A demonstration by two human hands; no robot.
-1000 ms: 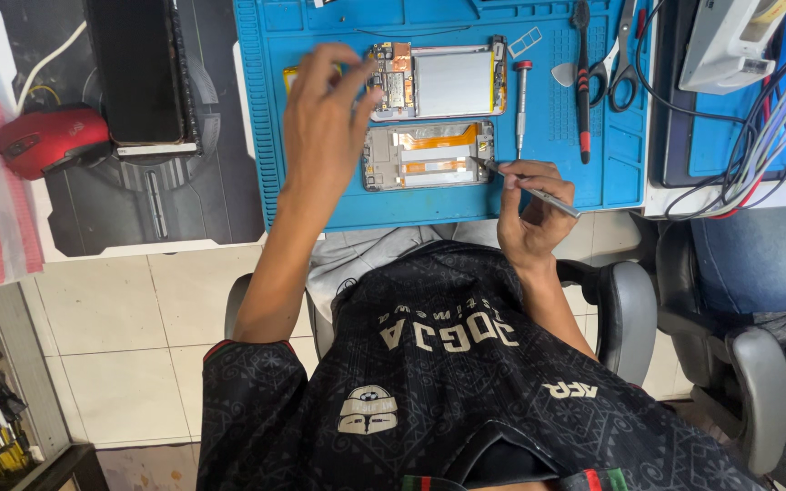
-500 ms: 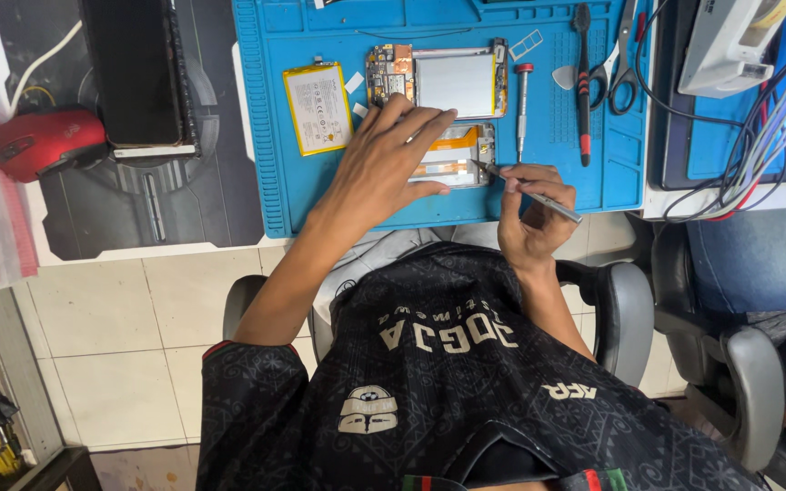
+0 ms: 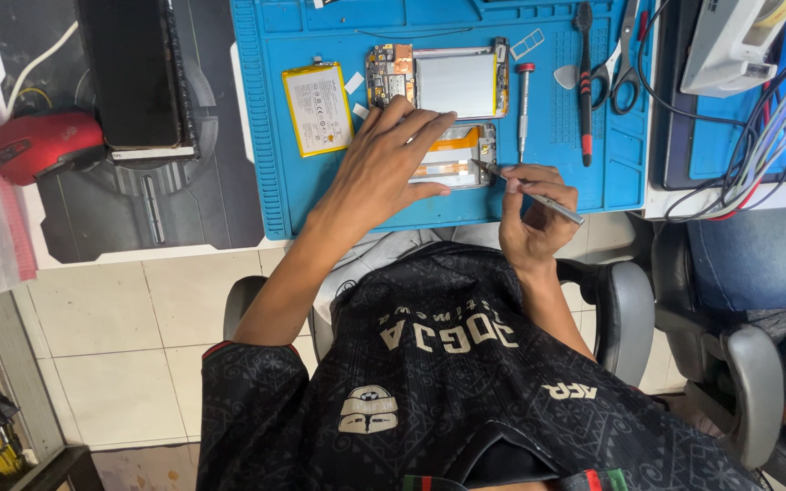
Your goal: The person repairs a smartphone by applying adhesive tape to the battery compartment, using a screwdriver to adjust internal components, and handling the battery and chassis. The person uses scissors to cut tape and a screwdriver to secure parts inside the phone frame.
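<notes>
A blue work mat [image 3: 320, 195] covered the middle of the desk, its near edge running just above the person's lap, with pale floor tiles showing below. On it the left hand [image 3: 384, 164] lay flat with fingers spread, pressing down on an opened phone frame [image 3: 452, 156] that sat close to the mat's near edge. The right hand [image 3: 531, 214] hovered at that same edge, its fingers pinched around thin tweezers [image 3: 529, 191] whose tip touched the frame's right end. Just beyond the frame lay a second phone part with a grey plate [image 3: 438, 82], and to its left a yellow-edged battery [image 3: 317, 107], well apart from the hands with bare mat between. A small red-capped screwdriver [image 3: 523, 109] stood to the right, then a red and black tool [image 3: 584, 82] and scissors [image 3: 625, 64] toward the mat's right edge. Off the mat to the left were a dark tablet [image 3: 134, 77] and a red mouse [image 3: 43, 145].
</notes>
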